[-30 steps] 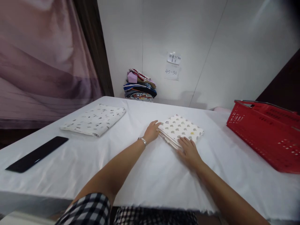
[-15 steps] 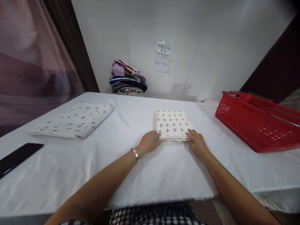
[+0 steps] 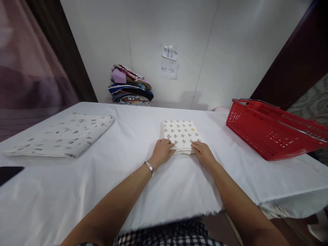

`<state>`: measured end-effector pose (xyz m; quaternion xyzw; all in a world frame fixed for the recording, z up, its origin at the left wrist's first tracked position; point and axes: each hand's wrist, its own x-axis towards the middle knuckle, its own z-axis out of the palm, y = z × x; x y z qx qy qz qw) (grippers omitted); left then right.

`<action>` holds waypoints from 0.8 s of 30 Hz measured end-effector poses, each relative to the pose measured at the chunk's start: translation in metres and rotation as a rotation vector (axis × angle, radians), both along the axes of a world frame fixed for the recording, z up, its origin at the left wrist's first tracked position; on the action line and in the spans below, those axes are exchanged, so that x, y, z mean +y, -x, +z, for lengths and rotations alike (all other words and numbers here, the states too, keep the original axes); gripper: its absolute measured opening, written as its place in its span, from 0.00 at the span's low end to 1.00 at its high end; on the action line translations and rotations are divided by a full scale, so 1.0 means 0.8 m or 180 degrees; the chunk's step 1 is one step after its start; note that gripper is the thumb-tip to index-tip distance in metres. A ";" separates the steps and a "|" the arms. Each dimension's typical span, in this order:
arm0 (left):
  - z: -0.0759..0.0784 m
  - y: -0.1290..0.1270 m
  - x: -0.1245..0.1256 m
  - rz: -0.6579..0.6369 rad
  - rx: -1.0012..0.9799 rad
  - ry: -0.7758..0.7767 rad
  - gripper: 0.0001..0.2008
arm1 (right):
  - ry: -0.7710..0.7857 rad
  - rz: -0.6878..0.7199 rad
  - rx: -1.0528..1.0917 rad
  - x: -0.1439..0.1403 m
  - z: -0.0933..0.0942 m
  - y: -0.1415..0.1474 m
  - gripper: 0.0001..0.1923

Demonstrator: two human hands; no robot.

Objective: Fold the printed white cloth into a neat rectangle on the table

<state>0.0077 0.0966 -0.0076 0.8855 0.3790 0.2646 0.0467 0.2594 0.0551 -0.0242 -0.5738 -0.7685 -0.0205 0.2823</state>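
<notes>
A small folded square of white cloth printed with grey mushroom-like shapes lies flat on the white-covered table, roughly at the middle of its far half. Its edges run square to the near table edge, and its slightly longer axis runs away from the person toward the wall. The layered folds show as a stack of thin edges along its near side; among the grey prints are a yellow one near the far right corner and two reddish ones along the left edge.

The left hand sits at the cloth's near left corner, fingers curled closely together with the tips pressed on that corner; a silver bracelet circles its wrist. The right hand lies at the near right corner, fingers straight and held together, tips resting on the cloth's edge. Whether either hand pinches the layers cannot be told.

To the right of the cloth, well apart, stands a red plastic shopping basket with a metal handle. To its left lies a larger folded white cloth with dark specks. Beyond the cloth, against the wall, sits a pile of folded multicoloured fabrics, with handwritten paper notes taped above.
</notes>
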 end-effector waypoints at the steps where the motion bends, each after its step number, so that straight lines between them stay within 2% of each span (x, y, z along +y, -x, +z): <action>1: 0.000 0.000 0.001 -0.0015 0.0016 -0.0017 0.09 | -0.0008 -0.0007 0.0017 0.000 -0.001 -0.001 0.16; 9: 0.003 -0.006 0.006 0.0042 0.0057 -0.0123 0.14 | -0.0034 -0.0073 0.0168 0.008 -0.008 0.000 0.14; 16: 0.004 -0.007 0.002 0.0010 0.0001 -0.0195 0.15 | -0.0317 0.0052 0.0427 -0.001 0.004 0.004 0.15; 24: -0.005 0.000 -0.002 -0.0235 0.0159 -0.0247 0.14 | -0.0131 0.0310 0.0277 -0.010 0.006 -0.001 0.15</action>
